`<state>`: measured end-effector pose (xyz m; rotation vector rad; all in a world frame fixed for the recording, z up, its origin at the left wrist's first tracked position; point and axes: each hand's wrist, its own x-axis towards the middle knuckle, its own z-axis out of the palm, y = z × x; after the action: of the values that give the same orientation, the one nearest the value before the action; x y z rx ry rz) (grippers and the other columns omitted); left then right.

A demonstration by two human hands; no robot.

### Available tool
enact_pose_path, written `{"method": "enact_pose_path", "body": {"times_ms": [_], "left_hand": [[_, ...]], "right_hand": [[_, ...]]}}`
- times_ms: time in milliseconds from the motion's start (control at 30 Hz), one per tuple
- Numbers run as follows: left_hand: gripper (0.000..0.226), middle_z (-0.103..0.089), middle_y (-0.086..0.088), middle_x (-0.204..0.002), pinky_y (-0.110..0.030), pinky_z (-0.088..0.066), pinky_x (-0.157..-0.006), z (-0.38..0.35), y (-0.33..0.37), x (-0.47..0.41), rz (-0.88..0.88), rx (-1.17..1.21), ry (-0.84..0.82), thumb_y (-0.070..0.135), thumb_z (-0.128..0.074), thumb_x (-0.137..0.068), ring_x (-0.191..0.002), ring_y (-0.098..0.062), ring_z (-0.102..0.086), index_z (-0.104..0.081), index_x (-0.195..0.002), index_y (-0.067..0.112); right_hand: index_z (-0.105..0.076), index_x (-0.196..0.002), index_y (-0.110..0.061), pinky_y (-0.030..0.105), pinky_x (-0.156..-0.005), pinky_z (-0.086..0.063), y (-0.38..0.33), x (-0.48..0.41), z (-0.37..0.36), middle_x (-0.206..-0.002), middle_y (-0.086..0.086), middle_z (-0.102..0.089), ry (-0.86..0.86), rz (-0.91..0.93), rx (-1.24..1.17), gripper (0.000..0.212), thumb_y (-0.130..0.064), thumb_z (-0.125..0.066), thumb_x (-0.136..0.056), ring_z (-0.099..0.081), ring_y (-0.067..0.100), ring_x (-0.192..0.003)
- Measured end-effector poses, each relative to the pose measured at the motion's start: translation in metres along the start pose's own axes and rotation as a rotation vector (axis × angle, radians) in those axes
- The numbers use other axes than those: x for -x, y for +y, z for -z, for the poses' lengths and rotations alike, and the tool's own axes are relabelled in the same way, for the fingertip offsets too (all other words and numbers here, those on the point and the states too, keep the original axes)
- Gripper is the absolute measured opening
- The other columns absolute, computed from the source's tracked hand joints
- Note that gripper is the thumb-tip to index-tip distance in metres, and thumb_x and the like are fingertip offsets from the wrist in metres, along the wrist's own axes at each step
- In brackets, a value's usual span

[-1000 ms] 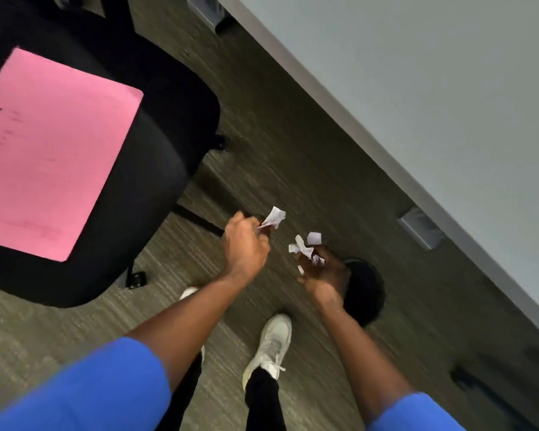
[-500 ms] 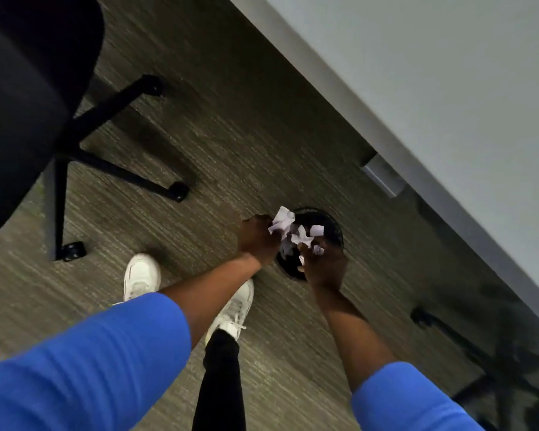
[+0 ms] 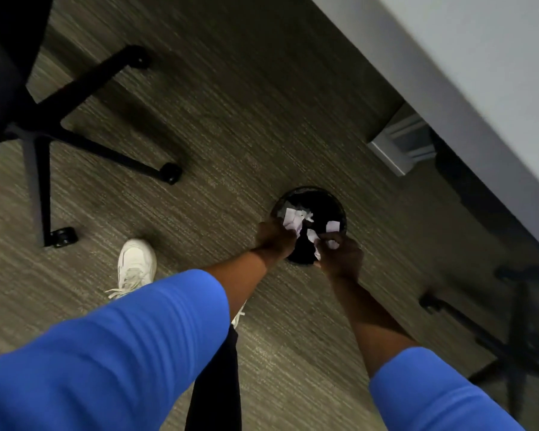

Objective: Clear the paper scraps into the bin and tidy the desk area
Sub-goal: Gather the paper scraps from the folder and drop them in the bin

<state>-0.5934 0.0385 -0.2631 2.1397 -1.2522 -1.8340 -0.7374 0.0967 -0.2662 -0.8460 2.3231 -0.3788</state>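
A round black bin stands on the carpet just under the desk edge. Both my hands hover over its near rim. My left hand pinches white paper scraps above the bin's opening. My right hand grips more white scraps at its fingertips. A few loose scraps show white against the dark inside of the bin; whether they are falling or lying there I cannot tell.
The grey desk top fills the upper right, with a metal bracket beneath its edge. A black office chair base with castors is at left. Another chair base lies at lower right. My white shoe is on the carpet.
I have stepped toward the bin, and both hands have come together over its opening. The chair with the pink sheet has left the view. Scraps now show inside the bin.
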Motion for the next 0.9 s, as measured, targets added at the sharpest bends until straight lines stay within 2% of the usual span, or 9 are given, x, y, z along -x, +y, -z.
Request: {"method": "enact_pose_path", "body": {"times_ms": [67,100,167,267,333,467,667,767,900], "left_hand": [[0.042,-0.072,-0.024,-0.132,-0.042,-0.057,-0.105,-0.006,-0.004,-0.006,0.049,0.007,-0.056,0.029,-0.067,-0.099,-0.122,-0.039,-0.071,-0.069,-0.130,0.000],[0.045,-0.071,-0.023,-0.135,-0.041,-0.056,-0.106,-0.010,-0.006,-0.008,0.062,0.002,-0.081,0.032,-0.066,-0.099,-0.125,-0.039,-0.069,-0.068,-0.132,0.002],[0.046,-0.069,-0.022,-0.138,-0.041,-0.056,-0.105,-0.016,-0.007,-0.011,0.078,0.011,-0.106,0.032,-0.070,-0.095,-0.128,-0.040,-0.066,-0.069,-0.132,0.005],[0.029,-0.072,-0.025,-0.127,-0.054,-0.060,-0.103,-0.023,-0.008,-0.014,0.142,0.201,-0.165,0.021,-0.075,-0.088,-0.120,-0.041,-0.071,-0.071,-0.113,0.006],[0.028,-0.072,-0.023,-0.127,-0.059,-0.060,-0.102,-0.025,-0.009,-0.015,0.182,0.328,-0.199,0.019,-0.076,-0.091,-0.120,-0.040,-0.070,-0.070,-0.116,0.007],[0.036,-0.071,-0.018,-0.123,-0.054,-0.063,-0.099,-0.022,-0.012,-0.013,0.212,0.419,-0.217,0.021,-0.079,-0.092,-0.116,-0.033,-0.069,-0.069,-0.124,0.007],[0.033,-0.075,-0.017,-0.126,-0.053,-0.057,-0.106,-0.008,-0.019,-0.012,0.127,0.326,-0.231,0.026,-0.078,-0.092,-0.121,-0.033,-0.070,-0.075,-0.119,0.007],[0.026,-0.077,-0.019,-0.119,-0.051,-0.060,-0.100,0.003,-0.019,-0.011,0.116,0.331,-0.227,0.026,-0.076,-0.095,-0.114,-0.034,-0.073,-0.077,-0.113,0.008],[0.021,-0.074,-0.017,-0.097,-0.041,-0.061,-0.082,0.026,-0.018,-0.008,0.104,0.344,-0.259,0.023,-0.072,-0.097,-0.092,-0.028,-0.070,-0.076,-0.106,0.004]], "right_hand": [[-0.083,-0.096,-0.014,0.031,-0.074,-0.062,0.004,-0.001,0.000,-0.101,0.014,-0.081,-0.048,-0.011,-0.022,0.012,-0.018,-0.085,-0.086,-0.078,0.032,-0.092],[-0.083,-0.101,-0.013,0.044,-0.079,-0.065,0.006,-0.002,-0.001,-0.105,0.016,-0.080,-0.079,-0.023,-0.049,0.015,-0.017,-0.085,-0.087,-0.078,0.036,-0.094],[-0.081,-0.108,-0.010,0.054,-0.083,-0.066,0.009,-0.005,0.000,-0.111,0.020,-0.078,-0.111,-0.060,-0.132,0.020,-0.013,-0.085,-0.088,-0.078,0.040,-0.097],[-0.081,-0.114,-0.011,0.050,-0.080,-0.068,0.008,-0.004,0.001,-0.119,0.018,-0.077,-0.130,-0.086,-0.203,0.026,-0.010,-0.084,-0.088,-0.079,0.038,-0.100],[-0.080,-0.116,-0.012,0.046,-0.076,-0.069,0.007,-0.003,0.002,-0.121,0.015,-0.077,-0.126,-0.084,-0.221,0.030,-0.003,-0.080,-0.087,-0.079,0.036,-0.099],[-0.080,-0.120,-0.014,0.056,-0.082,-0.067,0.002,-0.003,0.005,-0.114,0.022,-0.077,-0.154,-0.087,-0.271,0.038,0.005,-0.076,-0.087,-0.079,0.038,-0.093],[-0.080,-0.121,-0.021,0.054,-0.085,-0.066,-0.011,0.002,0.006,-0.124,0.019,-0.074,-0.141,-0.075,-0.196,0.040,-0.006,-0.082,-0.084,-0.079,0.034,-0.095],[-0.079,-0.120,-0.020,0.055,-0.090,-0.062,-0.022,0.009,0.005,-0.124,0.016,-0.074,-0.111,-0.018,-0.119,0.038,-0.011,-0.083,-0.084,-0.077,0.036,-0.102],[-0.079,-0.117,-0.015,0.053,-0.083,-0.064,-0.037,0.022,0.001,-0.117,0.013,-0.079,-0.074,0.090,-0.058,0.035,-0.011,-0.086,-0.083,-0.077,0.030,-0.100]]}}
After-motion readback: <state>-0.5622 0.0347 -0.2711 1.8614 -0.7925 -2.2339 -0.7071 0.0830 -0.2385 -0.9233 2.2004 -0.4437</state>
